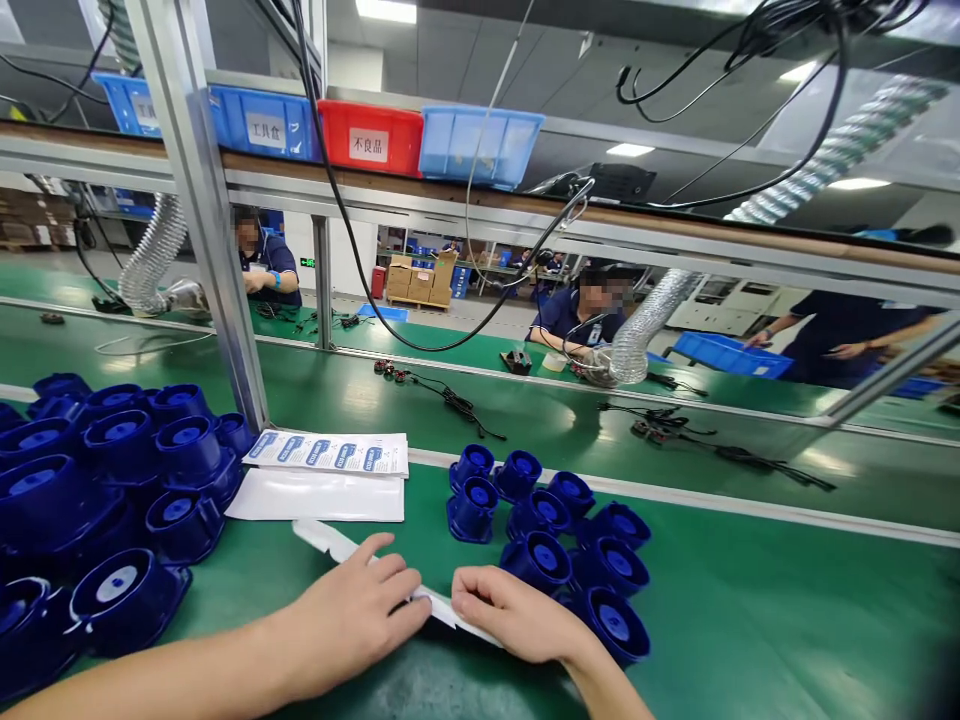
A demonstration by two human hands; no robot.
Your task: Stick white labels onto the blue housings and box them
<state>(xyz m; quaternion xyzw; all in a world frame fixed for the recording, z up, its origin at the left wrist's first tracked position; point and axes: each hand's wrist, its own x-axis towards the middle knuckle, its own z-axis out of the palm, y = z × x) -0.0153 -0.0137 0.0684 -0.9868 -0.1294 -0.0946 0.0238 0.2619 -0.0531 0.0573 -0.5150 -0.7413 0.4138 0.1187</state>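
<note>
A long white strip (330, 541) lies on the green bench, running from upper left to lower right. My left hand (352, 612) rests on its middle with fingers curled, pinching it. My right hand (514, 615) grips the strip's lower end, fingers bent over it. Several blue plastic horn-shaped parts (559, 555) stand just right of my right hand. A larger heap of blue parts (105, 490) fills the left side.
A sheet of blue-printed labels (330, 452) and a blank white sheet (319, 495) lie behind the strip. An aluminium post (206, 220) rises at the left. Wired parts (450, 400) lie on the far belt. Other people work at benches beyond.
</note>
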